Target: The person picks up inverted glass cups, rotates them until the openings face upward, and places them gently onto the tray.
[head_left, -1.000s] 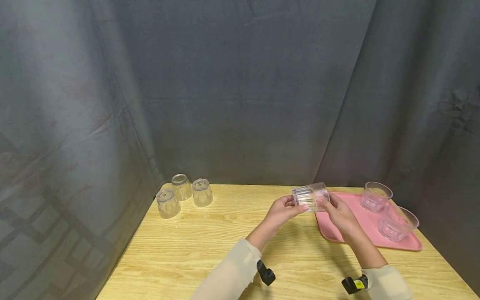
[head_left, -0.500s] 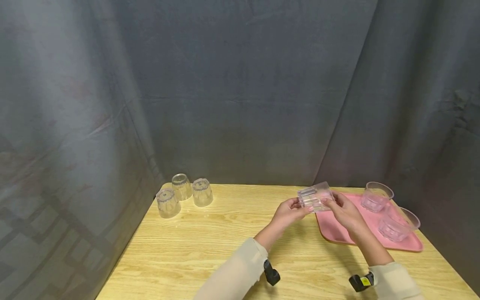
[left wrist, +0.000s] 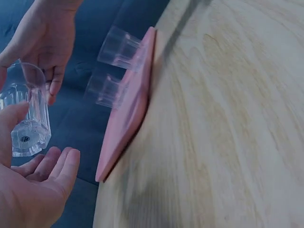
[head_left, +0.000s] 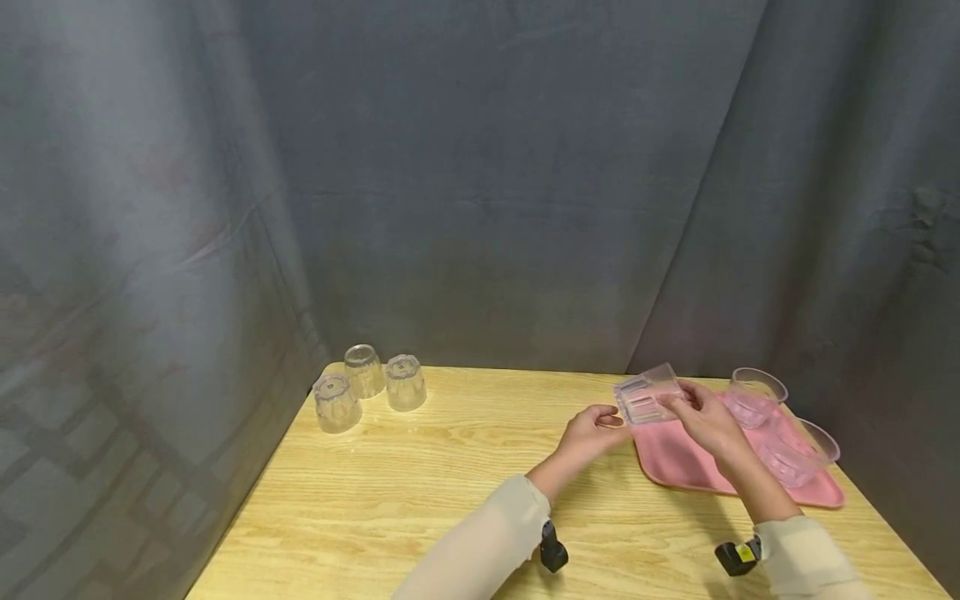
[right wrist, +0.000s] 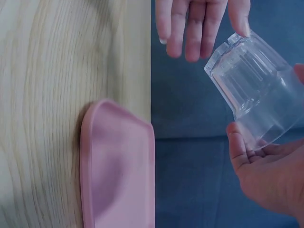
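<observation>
A clear, ribbed drinking glass [head_left: 647, 395] is held in the air, tipped on its side, with its base toward the left. My right hand [head_left: 708, 422] grips it near the rim. My left hand [head_left: 588, 435] is beside the base with fingers extended and spread; in the right wrist view its thumb lies at the base edge, and whether it touches is unclear. Below and to the right is a pink tray [head_left: 675, 458], bearing two clear glasses, one at the back [head_left: 752, 404] and another nearer [head_left: 793, 457], both mouth up.
Three clear glasses stand upside down at the table's far left: one in front [head_left: 337, 406], one behind [head_left: 365, 372], one to the right [head_left: 406, 384]. Dark grey curtains [head_left: 480, 208] enclose the wooden table [head_left: 420, 475] at the back and sides.
Both hands and the glass have shifted right, closer to the tray. The left fingers have loosened from the glass's base, while the right hand keeps its grip.
</observation>
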`<state>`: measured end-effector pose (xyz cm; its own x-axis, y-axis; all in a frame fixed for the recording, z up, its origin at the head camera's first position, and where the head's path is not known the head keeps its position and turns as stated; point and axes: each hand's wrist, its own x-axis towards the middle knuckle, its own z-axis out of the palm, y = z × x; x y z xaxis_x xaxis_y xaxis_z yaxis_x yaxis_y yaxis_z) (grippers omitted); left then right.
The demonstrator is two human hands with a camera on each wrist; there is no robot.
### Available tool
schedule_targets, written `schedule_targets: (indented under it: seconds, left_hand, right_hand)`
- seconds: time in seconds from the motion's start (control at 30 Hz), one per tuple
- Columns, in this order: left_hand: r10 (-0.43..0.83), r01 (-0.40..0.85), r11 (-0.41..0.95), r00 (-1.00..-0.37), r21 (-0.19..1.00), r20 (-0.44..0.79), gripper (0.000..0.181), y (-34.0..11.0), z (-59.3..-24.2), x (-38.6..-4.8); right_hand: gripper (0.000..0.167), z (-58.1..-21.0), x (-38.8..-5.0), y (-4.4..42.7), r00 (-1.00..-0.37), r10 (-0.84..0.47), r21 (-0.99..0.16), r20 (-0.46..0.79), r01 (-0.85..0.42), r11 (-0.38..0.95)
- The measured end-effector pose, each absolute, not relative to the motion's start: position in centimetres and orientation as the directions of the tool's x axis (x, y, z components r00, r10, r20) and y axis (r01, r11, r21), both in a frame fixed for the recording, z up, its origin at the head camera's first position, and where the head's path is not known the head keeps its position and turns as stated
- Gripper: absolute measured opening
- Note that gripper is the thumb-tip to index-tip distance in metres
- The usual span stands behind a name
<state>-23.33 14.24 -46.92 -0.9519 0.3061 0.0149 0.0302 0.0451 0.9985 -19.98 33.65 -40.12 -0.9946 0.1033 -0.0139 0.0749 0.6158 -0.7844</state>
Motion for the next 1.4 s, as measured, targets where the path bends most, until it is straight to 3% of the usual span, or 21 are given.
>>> schedule_targets:
  seconds: [0.57,0.8,1.03,1.4]
  left_hand:
    - [0.234,0.051,0.393,-0.971,0.918,-0.046,0.034,17.1,-48.5,-22.5]
    - [0.229,0.103,0.506,-0.973,0.856,-0.018,0.032,18.0,-49.3,-22.3]
    - [0.237,0.132,0.56,-0.971,0.818,-0.005,0.036,18.9,-49.7,-22.0]
    - [0.213,0.155,0.586,-0.977,0.795,0.033,0.026,19.8,-50.3,-22.7]
  right_hand:
    - [0.095,-40.2,-20.9,35.8,-0.989,0.148,-0.727,-0.029,0.122,0.676]
    - [0.099,-40.8,-21.6,36.6,-0.986,0.165,-0.704,-0.019,0.13,0.698]
    - [0.102,-41.3,-22.3,37.1,-0.983,0.185,-0.684,-0.018,0.147,0.714]
    - [0.099,-42.0,-23.4,38.1,-0.975,0.213,-0.61,0.056,0.135,0.781]
